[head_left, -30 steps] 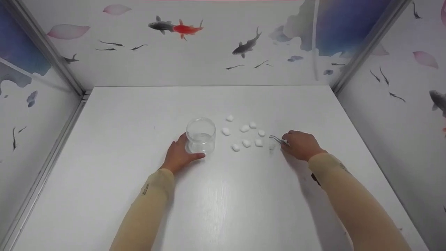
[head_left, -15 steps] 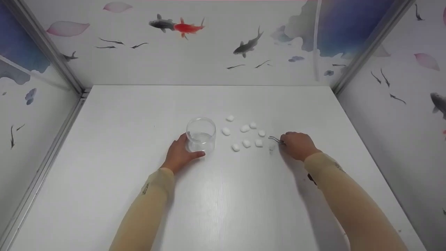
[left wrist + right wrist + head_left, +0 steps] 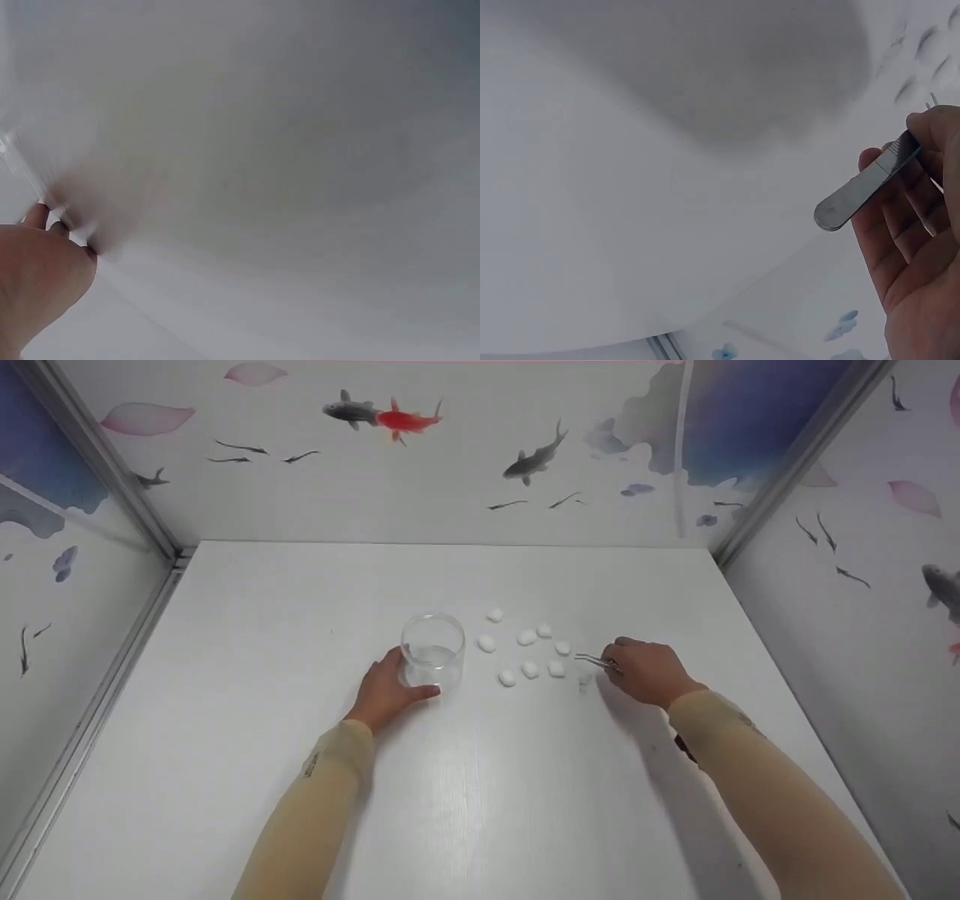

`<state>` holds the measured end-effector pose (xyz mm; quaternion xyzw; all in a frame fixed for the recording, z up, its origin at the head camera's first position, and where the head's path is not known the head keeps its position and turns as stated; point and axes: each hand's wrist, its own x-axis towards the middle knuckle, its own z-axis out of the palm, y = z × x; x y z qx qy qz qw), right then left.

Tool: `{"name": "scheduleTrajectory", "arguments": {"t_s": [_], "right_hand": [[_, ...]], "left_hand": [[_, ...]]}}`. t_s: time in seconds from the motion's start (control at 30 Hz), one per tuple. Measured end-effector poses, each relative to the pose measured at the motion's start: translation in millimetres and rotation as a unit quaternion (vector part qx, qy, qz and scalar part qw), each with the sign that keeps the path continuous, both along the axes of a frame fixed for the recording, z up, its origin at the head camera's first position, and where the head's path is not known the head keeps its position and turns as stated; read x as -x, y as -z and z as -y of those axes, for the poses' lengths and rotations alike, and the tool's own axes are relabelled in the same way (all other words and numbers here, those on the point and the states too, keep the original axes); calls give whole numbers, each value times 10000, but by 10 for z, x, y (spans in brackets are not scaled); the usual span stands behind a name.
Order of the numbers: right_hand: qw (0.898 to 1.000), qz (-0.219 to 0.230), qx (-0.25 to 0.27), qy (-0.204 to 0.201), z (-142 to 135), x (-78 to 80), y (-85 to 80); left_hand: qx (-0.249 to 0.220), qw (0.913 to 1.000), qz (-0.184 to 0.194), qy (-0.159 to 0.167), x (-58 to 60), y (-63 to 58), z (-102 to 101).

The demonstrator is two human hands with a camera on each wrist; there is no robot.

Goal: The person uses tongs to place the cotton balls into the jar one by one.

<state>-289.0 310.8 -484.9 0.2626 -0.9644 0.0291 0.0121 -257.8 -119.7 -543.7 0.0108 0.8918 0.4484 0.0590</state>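
My left hand [image 3: 386, 690] holds a clear round jar [image 3: 433, 641] by its lower left side, thumb along the front and fingers behind. The jar stands upright with its open mouth up and nothing visible inside. In the left wrist view, fingertips [image 3: 64, 225] of that hand touch the clear wall. My right hand [image 3: 649, 671] pinches metal tweezers [image 3: 855, 199] between thumb and fingers. The tweezers' bent tips point left, close to the nearest of several white cotton balls [image 3: 562, 648], with nothing between them.
Other cotton balls [image 3: 527, 637] lie scattered on the white table [image 3: 465, 780] between jar and tweezers. A small clear thing [image 3: 584, 682] lies just below the tweezers' tips. Printed walls [image 3: 450, 510] enclose the table at the back and both sides.
The tweezers' tips have come closer together and moved slightly left toward the cotton balls. My left hand and the jar stay in place.
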Motion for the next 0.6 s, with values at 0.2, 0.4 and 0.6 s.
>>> {"name": "scheduleTrajectory", "arguments": {"t_s": [0.2, 0.4, 0.6], "right_hand": [[9999, -20, 29, -158, 22, -71, -50], [9992, -87, 116, -372, 105, -111, -50], [9987, -56, 134, -493, 211, -114, -38]], "left_hand": [[55, 10000, 60, -3, 10, 1, 7], [99, 9999, 56, 129, 25, 14, 13], [114, 9997, 158, 162, 26, -8, 13]]}}
